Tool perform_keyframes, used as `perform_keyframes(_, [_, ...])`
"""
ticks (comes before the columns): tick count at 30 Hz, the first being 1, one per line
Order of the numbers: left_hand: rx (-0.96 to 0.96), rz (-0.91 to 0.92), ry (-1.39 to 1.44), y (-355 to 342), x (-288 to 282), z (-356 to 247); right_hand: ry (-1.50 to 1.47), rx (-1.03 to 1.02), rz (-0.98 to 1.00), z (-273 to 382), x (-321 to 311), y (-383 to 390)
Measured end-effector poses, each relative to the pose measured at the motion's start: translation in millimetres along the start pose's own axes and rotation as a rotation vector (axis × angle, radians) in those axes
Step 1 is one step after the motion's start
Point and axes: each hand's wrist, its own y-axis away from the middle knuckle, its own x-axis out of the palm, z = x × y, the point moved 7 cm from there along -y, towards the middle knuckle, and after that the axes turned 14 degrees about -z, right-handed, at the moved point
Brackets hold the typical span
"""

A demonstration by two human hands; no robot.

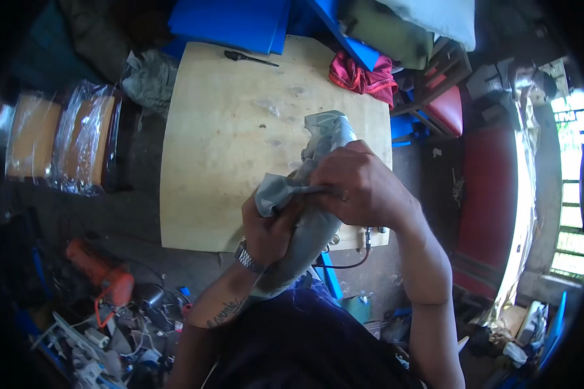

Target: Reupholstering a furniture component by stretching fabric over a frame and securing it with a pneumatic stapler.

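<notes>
A grey padded piece, cushion-like with a smooth cover, stands tilted between my body and the wooden table, its far end over the tabletop. My left hand is wrapped round its left side, thumb toward the middle. A loose flap of grey cover material sticks out above that hand. My right hand is closed on the cover's gathered edge, and a taut strip runs between the two hands. Its fingertips are partly hidden. More wrinkled cover material shows beyond my right hand, at the far end.
The wooden tabletop bears a dark-handled pointed tool and a red cloth. Blue boards lie beyond. A dark red hose hangs at the near edge. Clutter and an orange machine lie left, a red panel right.
</notes>
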Motion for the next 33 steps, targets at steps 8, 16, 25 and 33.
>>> perform_keyframes(8, [-0.061, -0.327, 0.267, -7, -16, 1, -0.070, 0.043, -0.199, 10, 15, 7])
perform_keyframes(16, [0.544, 0.554, -0.095, -37, 7, -50, -0.116, 0.053, -0.201, 11, 15, 21])
perform_keyframes(25, [0.697, 0.829, 0.296, -20, 54, -8, -0.297, 0.086, -0.160, -15, 17, 43])
perform_keyframes(33, [0.299, 0.521, 0.672, -19, 92, 34, -1.108, 0.240, -1.020, -54, -1, 54])
